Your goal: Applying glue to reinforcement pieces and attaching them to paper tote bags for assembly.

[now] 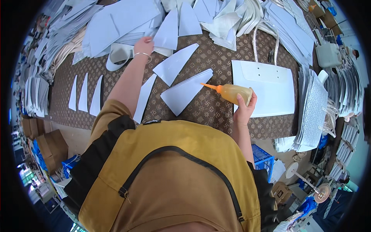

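- While the orange nozzle [210, 86] points leftward, its tip sits at the upper right edge of the stack of white tapered pieces [184, 92], centre of frame; contact or a small gap, I cannot make out which.
- Stack's long axis: diagonal, broad end toward lower left, narrow end toward upper right. It lies left of my right hand [244, 110] and below and right of my left hand [143, 46]. By way of the nozzle, my right side is the nearer.
- Right hand, right of centre: thumb and fingers curled round the rear end of the amber squeeze bottle [235, 94], which lies nearly level.
- Left hand, upper left of centre: arm extended, fingers beside the left edge of a white tapered panel [167, 33]. Whether they pinch it or merely rest near it, I cannot make out.
- Single tapered piece [174, 65]: between left hand and stack, on the brown patterned cloth [218, 58].
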### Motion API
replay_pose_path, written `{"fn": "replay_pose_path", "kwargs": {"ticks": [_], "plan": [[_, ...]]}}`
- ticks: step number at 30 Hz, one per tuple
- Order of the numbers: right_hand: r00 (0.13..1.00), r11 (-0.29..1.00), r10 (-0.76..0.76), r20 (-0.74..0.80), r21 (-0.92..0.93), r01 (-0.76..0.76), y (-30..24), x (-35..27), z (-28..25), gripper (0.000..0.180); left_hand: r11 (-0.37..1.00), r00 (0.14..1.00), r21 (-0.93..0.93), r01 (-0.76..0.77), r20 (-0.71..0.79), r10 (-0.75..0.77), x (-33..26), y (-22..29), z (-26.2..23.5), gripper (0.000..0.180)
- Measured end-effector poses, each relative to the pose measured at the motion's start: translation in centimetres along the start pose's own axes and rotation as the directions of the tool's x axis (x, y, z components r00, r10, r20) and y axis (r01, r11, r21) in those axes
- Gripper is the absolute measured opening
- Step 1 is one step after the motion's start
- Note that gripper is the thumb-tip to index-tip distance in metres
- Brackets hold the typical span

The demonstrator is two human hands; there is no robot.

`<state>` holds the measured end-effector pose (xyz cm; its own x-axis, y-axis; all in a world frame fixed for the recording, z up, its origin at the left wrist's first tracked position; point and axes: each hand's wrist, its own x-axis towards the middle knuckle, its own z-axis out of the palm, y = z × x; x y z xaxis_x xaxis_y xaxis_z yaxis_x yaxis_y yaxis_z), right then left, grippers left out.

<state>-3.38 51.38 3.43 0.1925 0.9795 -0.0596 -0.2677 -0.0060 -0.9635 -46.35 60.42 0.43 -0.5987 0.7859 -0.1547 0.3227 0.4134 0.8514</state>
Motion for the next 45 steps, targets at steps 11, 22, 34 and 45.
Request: {"fn": "replay_pose_path", "kwargs": {"ticks": [11, 22, 34, 45], "plan": [[0.986, 0.981, -0.107, -0.124, -0.176, 0.084, -0.4, 4.6, 0.3, 0.052, 0.774, 0.853, 0.380, -0.506, 0.355, 0.383, -17.3, -1.8, -0.4, 0.027], [0.944, 0.888, -0.135, 0.300, -0.385, 0.249, 2.0, -3.1, 4.8, 0.061, 0.715, 0.876, 0.544, -0.440, 0.435, 0.208, -21.4, -2.1, -0.4, 0.028], [0.982, 0.913, -0.187, 0.035, -0.362, 0.187, 0.2, 1.4, 2.1, 0.056, 0.729, 0.885, 0.555, -0.401, 0.441, 0.151, -20.2, -1.6, 0.3, 0.028], [0.973, 0.924, -0.112, 0.202, -0.339, 0.176, 2.4, -4.5, 4.3, 0.058, 0.715, 0.866, 0.580, -0.391, 0.494, 0.073, -19.3, -0.9, 0.4, 0.029]]}}
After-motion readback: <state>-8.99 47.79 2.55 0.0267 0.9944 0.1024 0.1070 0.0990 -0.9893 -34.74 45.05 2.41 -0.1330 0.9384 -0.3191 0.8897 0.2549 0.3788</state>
